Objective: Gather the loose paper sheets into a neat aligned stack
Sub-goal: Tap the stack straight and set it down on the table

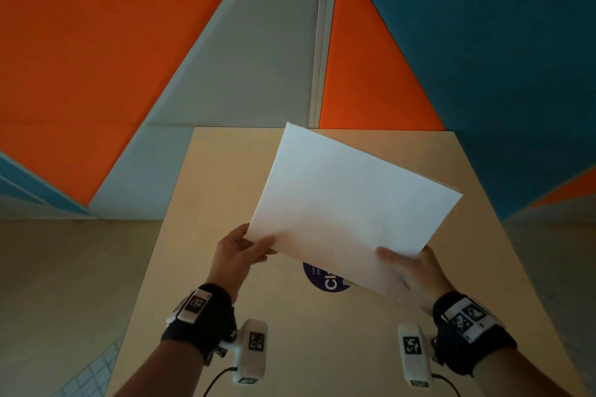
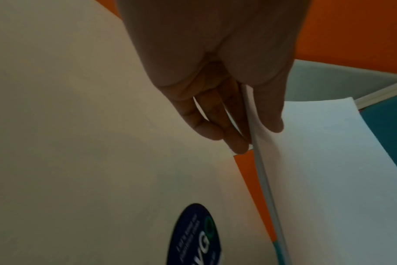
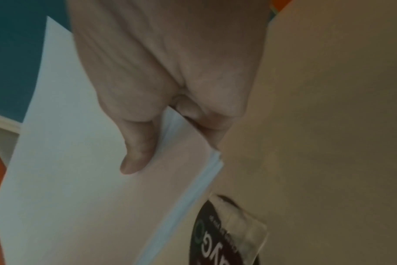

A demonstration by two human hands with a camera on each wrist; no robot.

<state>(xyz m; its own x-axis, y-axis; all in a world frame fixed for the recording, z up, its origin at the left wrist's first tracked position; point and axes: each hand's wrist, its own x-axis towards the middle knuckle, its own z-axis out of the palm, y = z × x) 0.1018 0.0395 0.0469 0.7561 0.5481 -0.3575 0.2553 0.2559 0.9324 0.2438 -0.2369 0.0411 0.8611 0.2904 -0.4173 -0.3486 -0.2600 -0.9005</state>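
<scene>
A stack of white paper sheets point(image 1: 348, 203) is lifted off the tan table point(image 1: 200, 235) and tilted, its far corner up. My left hand point(image 1: 240, 251) pinches the stack's near left corner, thumb on top. My right hand point(image 1: 409, 271) grips the near right side, thumb on the top sheet, fingers underneath. The left wrist view has the stack point(image 2: 329, 161) edge-on, with my left hand point(image 2: 249, 129) holding it thumb on one face, fingers behind. In the right wrist view my right hand point(image 3: 170, 143) pinches the stack point(image 3: 79, 161), whose sheet edges lie slightly fanned.
A dark round sticker point(image 1: 324, 280) lies on the table under the stack's near edge, seen also as the sticker point(image 2: 193, 236) in the left wrist view. Orange, grey and teal wall panels point(image 1: 225, 58) rise right behind the table's far edge.
</scene>
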